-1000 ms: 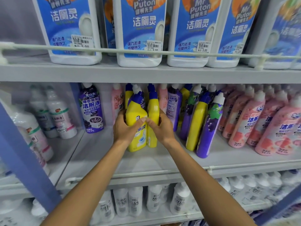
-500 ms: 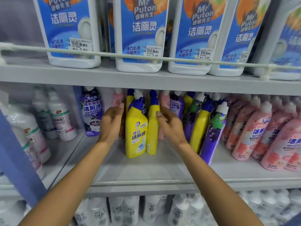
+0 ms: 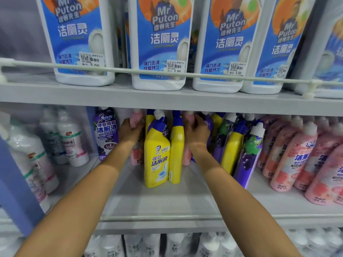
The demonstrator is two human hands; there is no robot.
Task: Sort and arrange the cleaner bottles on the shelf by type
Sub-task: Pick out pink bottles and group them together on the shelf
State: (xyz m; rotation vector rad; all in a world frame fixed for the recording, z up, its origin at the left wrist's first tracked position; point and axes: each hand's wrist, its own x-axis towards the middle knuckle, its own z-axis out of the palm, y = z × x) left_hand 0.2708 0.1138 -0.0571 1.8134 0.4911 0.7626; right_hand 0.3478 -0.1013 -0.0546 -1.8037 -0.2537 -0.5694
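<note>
Moved: a second ago both hands sat on the two yellow bottles; since then they have let go, parted and gone deeper, one down each side of the pair.
Left hand: the left hand (image 3: 130,131) is curled round the upper part of the left pink bottle (image 3: 136,117), which stands behind and left of the yellow pair.
Right hand: the right hand (image 3: 197,134) is wrapped round the right pink bottle (image 3: 186,157), just right of the pair; only that bottle's base and cap show past the fingers.
Hands together: well apart, the yellow pair between them, each clamped on its own pink bottle.
Yellow pair: the labelled yellow bottle (image 3: 156,143) and the side-on yellow bottle (image 3: 176,145) stand upright and touching near the front of the middle shelf (image 3: 157,204), with no hand on them.
Meaning for the task: the yellows look placed, and the two stray pinks are probably the next to be lifted out.
Where pinks belong: likely the pink row (image 3: 295,160) leaning at the far right of the same shelf.
Still mixed: right of the right hand, a yellow bottle (image 3: 231,151) and a grape-label purple bottle (image 3: 249,154) lean among each other; a lone purple bottle (image 3: 106,132) stands left of the left hand.
Risk: pulling the pinks forward could knock over the yellow pair, since they stand close alongside.
Further out: white bottles (image 3: 73,143) stand on the neighbouring bay at left, and large blue-label bottles (image 3: 163,43) fill the shelf above.
</note>
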